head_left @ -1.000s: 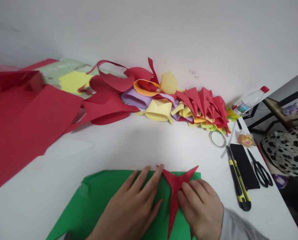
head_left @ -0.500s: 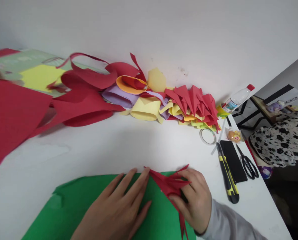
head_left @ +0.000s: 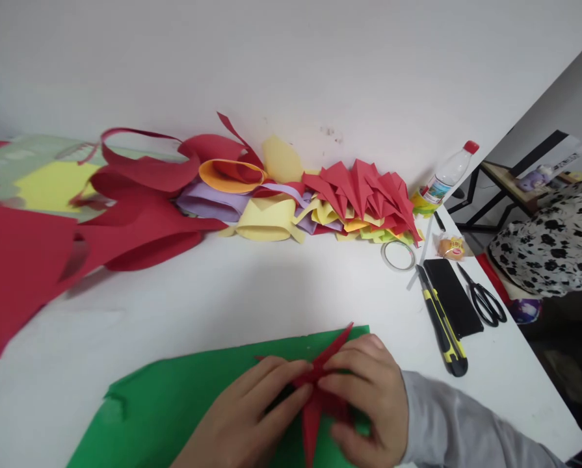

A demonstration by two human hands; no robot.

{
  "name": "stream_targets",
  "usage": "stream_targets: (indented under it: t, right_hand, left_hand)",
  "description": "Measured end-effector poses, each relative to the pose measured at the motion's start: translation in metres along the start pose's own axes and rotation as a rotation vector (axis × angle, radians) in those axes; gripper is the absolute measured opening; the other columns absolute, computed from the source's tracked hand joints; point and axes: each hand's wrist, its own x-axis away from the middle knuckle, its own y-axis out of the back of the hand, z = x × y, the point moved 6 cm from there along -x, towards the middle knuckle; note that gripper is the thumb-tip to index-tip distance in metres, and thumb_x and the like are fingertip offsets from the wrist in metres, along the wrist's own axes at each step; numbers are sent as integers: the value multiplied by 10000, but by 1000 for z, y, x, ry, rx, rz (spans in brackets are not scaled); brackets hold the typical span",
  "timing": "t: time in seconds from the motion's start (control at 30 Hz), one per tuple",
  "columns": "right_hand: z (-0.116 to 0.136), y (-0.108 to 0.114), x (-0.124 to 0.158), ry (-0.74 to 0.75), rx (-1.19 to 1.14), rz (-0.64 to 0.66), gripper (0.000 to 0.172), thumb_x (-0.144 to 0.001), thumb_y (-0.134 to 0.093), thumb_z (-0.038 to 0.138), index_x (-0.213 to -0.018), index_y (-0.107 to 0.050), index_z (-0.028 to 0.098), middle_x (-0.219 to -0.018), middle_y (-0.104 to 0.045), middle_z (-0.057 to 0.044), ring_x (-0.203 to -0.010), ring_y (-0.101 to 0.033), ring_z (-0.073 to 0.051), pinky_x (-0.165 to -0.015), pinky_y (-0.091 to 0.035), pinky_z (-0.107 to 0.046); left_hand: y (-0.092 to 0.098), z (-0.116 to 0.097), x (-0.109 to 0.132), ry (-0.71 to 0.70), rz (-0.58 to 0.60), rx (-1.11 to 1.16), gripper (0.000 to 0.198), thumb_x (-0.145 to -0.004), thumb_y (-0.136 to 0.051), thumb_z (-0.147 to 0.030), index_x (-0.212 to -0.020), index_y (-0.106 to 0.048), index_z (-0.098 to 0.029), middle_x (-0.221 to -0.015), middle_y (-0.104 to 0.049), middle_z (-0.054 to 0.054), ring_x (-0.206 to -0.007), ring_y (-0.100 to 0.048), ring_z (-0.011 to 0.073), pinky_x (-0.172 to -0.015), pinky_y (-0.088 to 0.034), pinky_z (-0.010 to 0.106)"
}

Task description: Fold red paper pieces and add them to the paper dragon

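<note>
A folded red paper piece (head_left: 320, 390) with pointed tips is held over a green paper sheet (head_left: 183, 403) at the near edge of the white table (head_left: 251, 292). My left hand (head_left: 244, 422) pinches its left side with fingers closed on it. My right hand (head_left: 363, 396), in a grey sleeve, grips its right side from above. One red tip sticks up toward the wall, another points down between my hands.
Along the wall lie large red sheets (head_left: 22, 260), curled red, purple and yellow scraps (head_left: 232, 195) and a pile of folded red pieces (head_left: 363, 192). At right are a tape roll (head_left: 398, 255), utility knife (head_left: 441, 325), black case (head_left: 451, 296), scissors (head_left: 483, 302) and a bottle (head_left: 449, 172).
The red piece has been lifted off the green sheet and folded together. My left hand has gone from lying flat to pinching it. The view has shifted slightly.
</note>
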Motion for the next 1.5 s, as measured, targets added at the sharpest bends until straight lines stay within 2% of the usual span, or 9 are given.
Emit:
stream_targets:
  t: [0.13, 0.23, 0.37, 0.53, 0.73, 0.87, 0.97, 1.17, 1.5]
  right_hand:
    - [-19, 4, 3, -176, -128, -55, 200, -862, -439, 202, -921, -627, 165, -845, -676, -65, -781, -600, -180, -722, -458, -355]
    - [-22, -3, 4, -143, -127, 31, 155, -835, -506, 168, -889, -651, 175, -871, -691, -54, -782, -612, -168, -729, -461, -340]
    - [-20, -8, 5, -89, -64, 74, 159, -869, -544, 284, -871, -667, 183, -894, -680, -57, -804, -596, -176, -743, -448, -352]
    - [-11, -9, 6, 12, -13, 58, 387, -867, -534, 545, -892, -651, 177, -912, -669, -72, -815, -577, -193, -731, -432, -368]
    - [0, -14, 11, 127, 189, 58, 168, -872, -492, 173, -957, -636, 156, -700, -649, -29, -799, -566, -195, -669, -403, -351]
    - [-4, -17, 10, 63, 285, 68, 191, -876, -460, 166, -909, -648, 153, -706, -648, -49, -723, -550, -191, -621, -383, -356]
    - [0, -16, 7, 114, 360, 38, 191, -896, -464, 106, -865, -651, 128, -671, -640, -40, -625, -510, -162, -562, -345, -336]
    - [7, -19, 4, 284, 483, 129, 191, -903, -504, 61, -794, -649, 123, -639, -610, -28, -587, -479, -156, -536, -322, -332]
    - [13, -23, 11, 319, 458, 256, 230, -883, -424, 39, -946, -645, 19, -758, -644, -113, -633, -487, -201, -556, -397, -365]
  left_hand:
    - [2, 1, 4, 52, 29, 126, 254, -869, -452, -57, -981, -607, -226, -943, -709, 23, -853, -642, 149, -786, -539, 229]
    - [7, 2, 5, 73, 24, 154, 234, -890, -438, -65, -941, -604, -221, -911, -709, 13, -820, -641, 131, -755, -541, 199]
    - [6, 2, 10, 19, 17, 172, 226, -894, -455, -58, -946, -621, -202, -913, -726, 36, -850, -638, 150, -780, -552, 244]
    - [-1, 4, 21, 22, 22, 146, 256, -894, -452, -61, -1026, -625, -196, -944, -742, 55, -922, -643, 186, -828, -558, 317]
    - [1, 2, 4, 42, 15, 69, 237, -925, -425, -106, -984, -644, -177, -829, -735, 42, -775, -648, 154, -721, -570, 270]
    - [0, 0, -8, 20, -7, 24, 274, -951, -410, -149, -924, -682, -177, -807, -721, 46, -767, -633, 160, -690, -557, 268]
    - [-1, -1, -12, 21, -33, -38, 300, -960, -394, -136, -904, -687, -168, -806, -721, 41, -772, -631, 168, -694, -556, 284]
    - [5, 7, -13, -64, 123, -132, 325, -971, -368, -138, -922, -688, -164, -873, -729, 53, -787, -611, 188, -706, -543, 325]
    - [15, 32, 1, -74, 282, -194, 229, -916, -471, -98, -1002, -665, -187, -877, -696, 58, -820, -576, 185, -790, -480, 335]
